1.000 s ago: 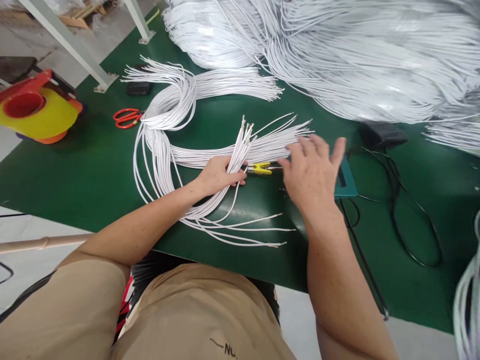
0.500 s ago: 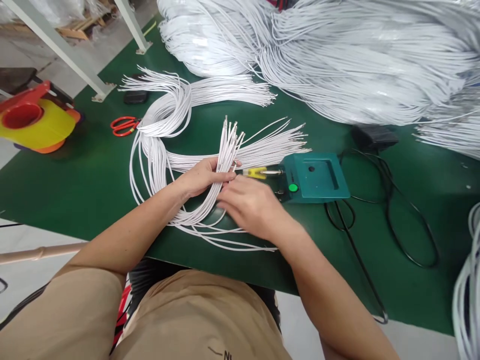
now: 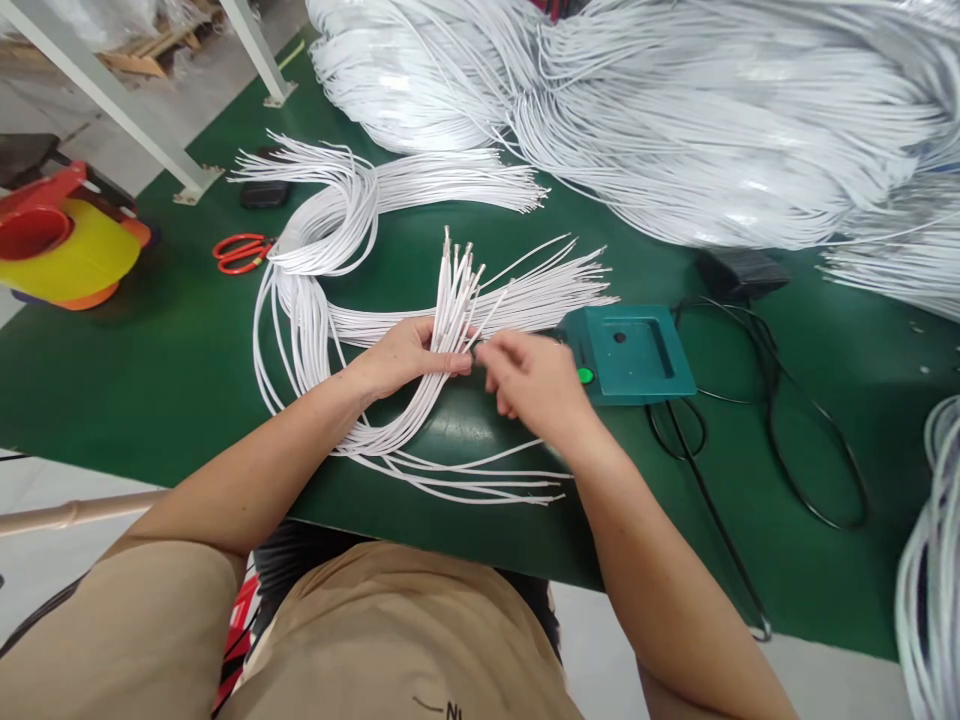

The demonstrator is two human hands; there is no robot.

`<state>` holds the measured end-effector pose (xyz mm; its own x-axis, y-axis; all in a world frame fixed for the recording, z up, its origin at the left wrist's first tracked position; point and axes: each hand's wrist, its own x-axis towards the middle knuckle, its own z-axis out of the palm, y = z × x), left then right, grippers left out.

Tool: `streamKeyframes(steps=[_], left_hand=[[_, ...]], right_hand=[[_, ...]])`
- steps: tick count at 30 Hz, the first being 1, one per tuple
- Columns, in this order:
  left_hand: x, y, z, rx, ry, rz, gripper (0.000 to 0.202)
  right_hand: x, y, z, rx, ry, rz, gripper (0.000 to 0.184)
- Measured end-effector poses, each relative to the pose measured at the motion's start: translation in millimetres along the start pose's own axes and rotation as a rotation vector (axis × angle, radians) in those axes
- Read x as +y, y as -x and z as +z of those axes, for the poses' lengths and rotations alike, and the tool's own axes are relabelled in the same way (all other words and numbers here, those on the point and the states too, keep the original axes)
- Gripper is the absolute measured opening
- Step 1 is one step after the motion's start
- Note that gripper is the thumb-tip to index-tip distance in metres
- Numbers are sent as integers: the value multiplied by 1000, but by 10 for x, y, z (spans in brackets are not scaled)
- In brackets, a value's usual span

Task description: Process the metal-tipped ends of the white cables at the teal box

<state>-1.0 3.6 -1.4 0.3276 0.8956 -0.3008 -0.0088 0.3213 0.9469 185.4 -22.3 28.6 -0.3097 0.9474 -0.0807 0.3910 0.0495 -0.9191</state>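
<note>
My left hand (image 3: 412,355) is closed around a bundle of white wires (image 3: 450,315), thumb across the front, their bare tips pointing up and away. The same wires curve down below the hand towards the left. Just right of the bundle is my right hand (image 3: 536,385), fingers curled and slightly blurred. Its fingertips come close to the left thumb; what they pinch, if anything, is hidden. Several loose wire ends (image 3: 525,490) lie on the table below the right hand. Behind the bundle, a larger spread of white wires (image 3: 555,295) rests flat.
A teal device (image 3: 637,355) with a green button stands right of my right hand, its black cable (image 3: 810,430) looping beyond. Red-handled scissors (image 3: 241,253) and a black object (image 3: 264,193) lie left. Large wire bundles (image 3: 712,120) fill the back of the green table (image 3: 187,400).
My right hand has moved right and slightly up, away from the bundle, and now covers the yellow-handled tool. Another loose wire end shows below it. My left hand keeps its grip.
</note>
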Motion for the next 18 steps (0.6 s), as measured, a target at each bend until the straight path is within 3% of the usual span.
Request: streamKeyframes(steps=[1,3,8,13,18], left_hand=[[5,14,10,-22,-29,-7,50],[21,42,45,-77,-70,-27,46],[38,78,165,-65,77,45,34],[17,72,215,-13,44,114,30],[23,93,227,40,-28,160,31]], right_hand=[[12,-43,-51,130,-100,17,24],[38,-114,-111,256,-278,26,21],[48,-157,-61,212,-545,27,29],[26,-131,40,111,-513,37,26],[54,-146,54,211,-554,62,22]])
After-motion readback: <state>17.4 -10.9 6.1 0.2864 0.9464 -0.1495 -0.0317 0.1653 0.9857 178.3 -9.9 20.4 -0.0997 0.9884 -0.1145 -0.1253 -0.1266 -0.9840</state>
